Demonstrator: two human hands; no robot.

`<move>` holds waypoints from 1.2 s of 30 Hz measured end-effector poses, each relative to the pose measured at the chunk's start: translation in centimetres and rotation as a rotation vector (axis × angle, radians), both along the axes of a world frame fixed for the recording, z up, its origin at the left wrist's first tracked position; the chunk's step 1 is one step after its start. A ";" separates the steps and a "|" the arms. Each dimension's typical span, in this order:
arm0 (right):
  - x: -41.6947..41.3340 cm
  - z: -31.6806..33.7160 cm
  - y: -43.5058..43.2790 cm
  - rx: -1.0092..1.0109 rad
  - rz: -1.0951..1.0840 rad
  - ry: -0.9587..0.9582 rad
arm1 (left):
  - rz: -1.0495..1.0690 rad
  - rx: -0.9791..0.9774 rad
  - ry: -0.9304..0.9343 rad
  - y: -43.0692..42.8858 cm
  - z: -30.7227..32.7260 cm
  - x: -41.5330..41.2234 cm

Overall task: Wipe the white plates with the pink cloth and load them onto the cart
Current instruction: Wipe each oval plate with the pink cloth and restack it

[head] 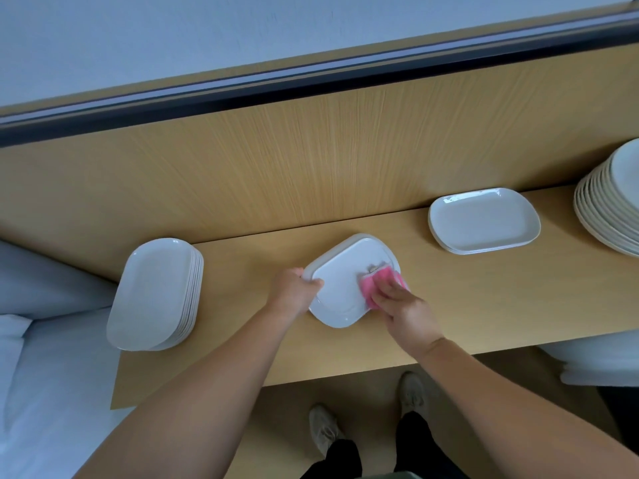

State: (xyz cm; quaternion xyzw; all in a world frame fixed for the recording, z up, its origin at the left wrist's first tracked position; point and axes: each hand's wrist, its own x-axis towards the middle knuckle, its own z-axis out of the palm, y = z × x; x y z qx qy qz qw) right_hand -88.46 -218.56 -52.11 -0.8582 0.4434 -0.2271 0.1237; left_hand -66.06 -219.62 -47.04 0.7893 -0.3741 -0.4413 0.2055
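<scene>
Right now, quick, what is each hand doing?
Left hand: grips the left rim of the white plate, thumb on top.
Right hand: fingers laid over the pink cloth, pressing it on the plate.

Left hand [296,288] grips white plate [340,288] edge on wooden counter [449,299]; right hand [406,311] presses pink cloth [375,283] onto it.

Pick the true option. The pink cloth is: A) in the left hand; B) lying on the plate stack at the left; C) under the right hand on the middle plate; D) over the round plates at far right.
C: the right hand presses the pink cloth onto the middle plate, while the left hand grips its rim.
</scene>
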 end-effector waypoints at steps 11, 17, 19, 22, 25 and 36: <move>2.4 0.5 -0.3 0.034 0.257 0.125 | -0.105 -0.012 -0.057 -0.1 0.2 -0.2; 1.2 0.8 -2.1 0.128 0.258 0.120 | -0.092 -0.029 -0.030 -0.5 0.7 -0.2; 0.5 1.7 -3.2 0.239 0.117 0.088 | -0.089 -0.023 -0.037 -0.5 0.8 -0.1; -0.4 3.0 -5.5 0.398 -0.022 0.159 | -0.078 -0.038 -0.047 -0.5 1.0 -0.3; -0.2 3.7 -6.3 0.441 0.004 0.216 | -0.047 -0.058 -0.051 -0.4 1.1 -0.7; 3.6 1.4 -4.8 0.202 0.324 0.169 | -0.056 -0.069 -0.044 -0.9 1.2 -1.3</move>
